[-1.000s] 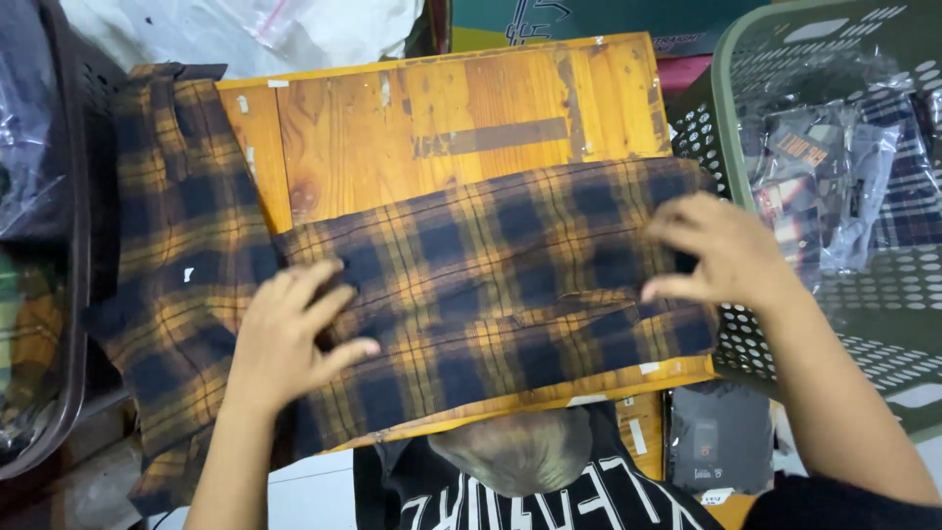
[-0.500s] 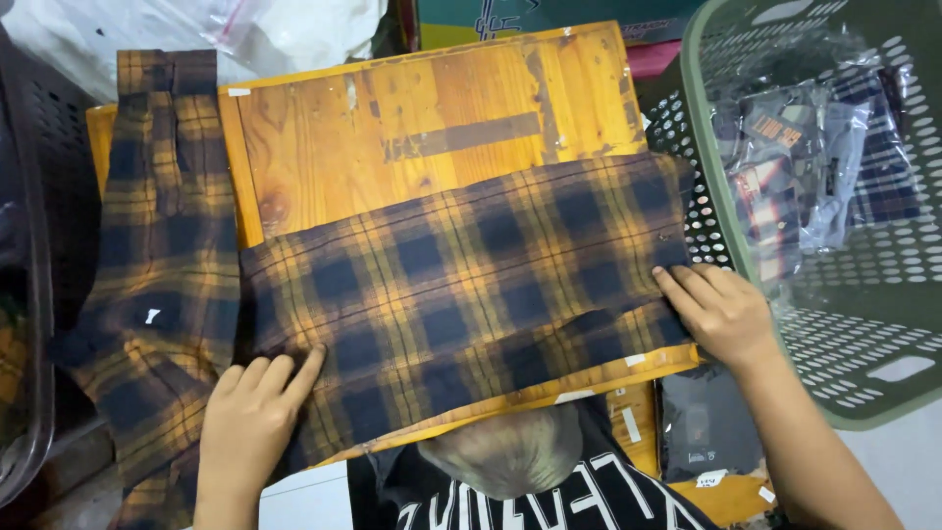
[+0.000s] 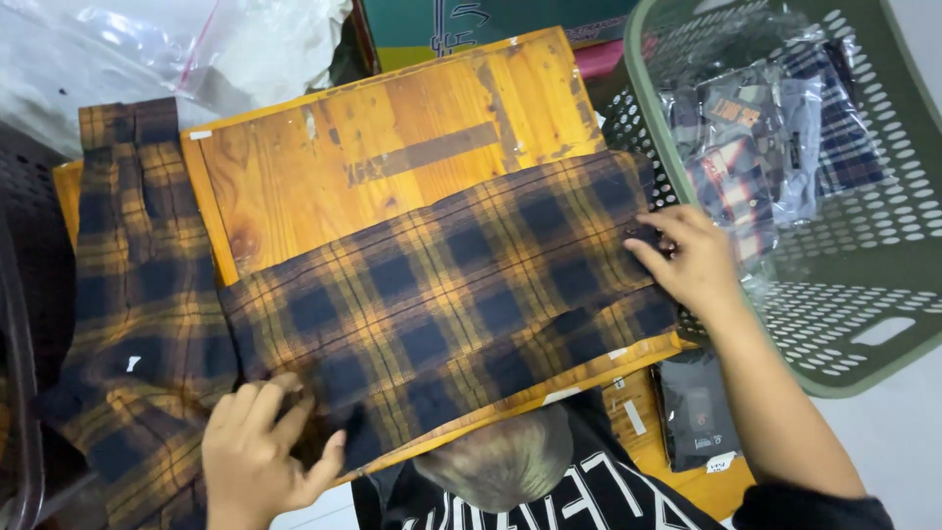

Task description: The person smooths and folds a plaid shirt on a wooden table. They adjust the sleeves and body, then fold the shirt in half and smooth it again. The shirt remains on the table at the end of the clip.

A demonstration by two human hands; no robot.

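Observation:
A navy and orange plaid shirt (image 3: 442, 304) lies folded across a wooden board (image 3: 392, 147), with one sleeve part (image 3: 137, 294) hanging off the board's left side. My left hand (image 3: 265, 447) pinches the shirt's lower left corner at the board's near edge. My right hand (image 3: 692, 260) grips the shirt's right edge, beside the green basket. The fabric between both hands lies flat and smooth.
A green perforated laundry basket (image 3: 863, 334) at the right holds several bagged plaid shirts (image 3: 765, 137). A dark basket (image 3: 29, 314) stands at the far left. Clear plastic bags (image 3: 147, 49) lie behind the board. A small black packet (image 3: 697, 412) sits under my right forearm.
Both hands slid from the middle of the shirt outward and toward me to its left and right edges. The camera view shifted slightly.

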